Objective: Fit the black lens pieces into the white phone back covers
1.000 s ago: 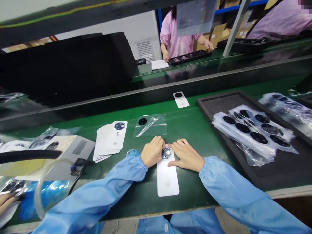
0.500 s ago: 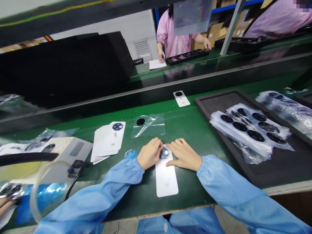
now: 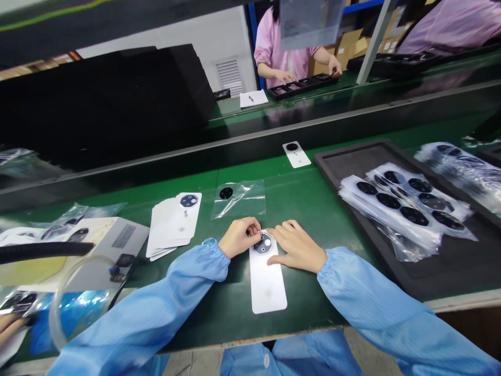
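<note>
1. The left hand [image 3: 238,238] and right hand [image 3: 298,246] are close together. Their fingers touch the sides of a round black camera cover [image 3: 262,243], but I cannot tell if they grip it.
2. The cover sits on the far end of a long white card [image 3: 267,284].
3. To the left lies a stack of white cards [image 3: 168,227].
4. To the right, a black tray [image 3: 442,274] holds plastic bags of black covers [image 3: 395,209].

Light blue sleeves [image 3: 144,308] reached in from the bottom of the frame over a green surface [image 3: 309,214]. At centre lay a white card [image 3: 268,284] topped by a round black-and-silver lens ring [image 3: 263,244]. A charcoal tray [image 3: 442,277] sat at right, and a pink smock [image 3: 274,52] showed at upper centre.
</note>
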`<state>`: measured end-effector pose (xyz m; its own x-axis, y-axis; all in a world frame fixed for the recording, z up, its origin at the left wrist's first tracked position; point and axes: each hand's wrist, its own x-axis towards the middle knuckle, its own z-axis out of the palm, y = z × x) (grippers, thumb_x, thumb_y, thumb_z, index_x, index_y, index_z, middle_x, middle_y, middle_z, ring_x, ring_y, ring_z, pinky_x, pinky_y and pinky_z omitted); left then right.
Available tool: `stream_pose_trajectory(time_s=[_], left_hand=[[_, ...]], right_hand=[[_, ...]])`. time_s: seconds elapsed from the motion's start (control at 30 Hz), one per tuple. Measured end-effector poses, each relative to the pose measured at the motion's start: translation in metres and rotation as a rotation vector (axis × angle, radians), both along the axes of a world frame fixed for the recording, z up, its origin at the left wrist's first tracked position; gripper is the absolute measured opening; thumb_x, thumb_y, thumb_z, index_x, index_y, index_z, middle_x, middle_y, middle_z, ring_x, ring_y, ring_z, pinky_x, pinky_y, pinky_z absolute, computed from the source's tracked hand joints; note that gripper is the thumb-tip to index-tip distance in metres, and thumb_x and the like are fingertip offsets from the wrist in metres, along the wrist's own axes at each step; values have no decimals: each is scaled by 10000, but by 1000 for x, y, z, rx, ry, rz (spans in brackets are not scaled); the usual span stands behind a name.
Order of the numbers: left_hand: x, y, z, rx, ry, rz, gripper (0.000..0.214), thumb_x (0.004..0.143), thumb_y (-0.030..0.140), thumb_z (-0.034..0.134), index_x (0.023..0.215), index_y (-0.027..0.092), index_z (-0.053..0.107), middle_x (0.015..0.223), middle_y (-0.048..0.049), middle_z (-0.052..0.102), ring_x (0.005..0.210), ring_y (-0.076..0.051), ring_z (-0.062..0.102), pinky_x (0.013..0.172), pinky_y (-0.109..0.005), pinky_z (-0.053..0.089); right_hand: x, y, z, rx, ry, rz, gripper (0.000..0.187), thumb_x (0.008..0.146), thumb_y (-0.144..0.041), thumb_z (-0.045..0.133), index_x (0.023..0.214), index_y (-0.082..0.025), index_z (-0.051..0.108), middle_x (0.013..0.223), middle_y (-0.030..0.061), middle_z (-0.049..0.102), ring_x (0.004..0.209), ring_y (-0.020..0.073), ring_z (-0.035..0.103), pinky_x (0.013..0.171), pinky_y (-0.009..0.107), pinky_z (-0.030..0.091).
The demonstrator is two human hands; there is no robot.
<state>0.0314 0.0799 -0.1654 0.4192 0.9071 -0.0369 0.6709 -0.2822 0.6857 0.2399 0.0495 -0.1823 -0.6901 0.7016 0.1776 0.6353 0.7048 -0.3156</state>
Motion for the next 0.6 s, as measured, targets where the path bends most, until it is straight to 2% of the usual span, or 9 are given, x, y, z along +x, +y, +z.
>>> stream_pose_trajectory(time_s=[0.2,0.4,0.5,0.6], left_hand=[[-9,-1,2,-50,-44,-50,180,761,116,509,848,157,661,810,-23,657,694,-104,638,548,-175,495],[-6,3,1,-6,19,-87,127,850,253,566,818,162,647,796,-21,641,655,-107,609,557,-205,494],[-2,4,-1,44,107,-124,81,856,190,555,800,170,609,782,-10,617,636,-111,591,582,-229,487],[0,1,-2,117,216,-168,115,886,132,480,828,180,568,851,-22,594,708,-135,594,649,-263,488]], right_hand=[[0,0,1,0,9,-1,756,780,-635,646,1292,-93,525,1019,117,634,984,290,535,928,445,385],[-1,1,0,3,9,-3,776,763,-633,667,1286,-76,530,1009,120,637,978,288,535,928,441,387],[-1,0,-1,5,10,-8,766,761,-639,664,1273,-82,542,1003,117,637,966,285,533,927,440,390],[-1,0,-1,8,11,-9,759,768,-641,655,1266,-79,546,1010,117,637,966,285,531,934,443,388]])
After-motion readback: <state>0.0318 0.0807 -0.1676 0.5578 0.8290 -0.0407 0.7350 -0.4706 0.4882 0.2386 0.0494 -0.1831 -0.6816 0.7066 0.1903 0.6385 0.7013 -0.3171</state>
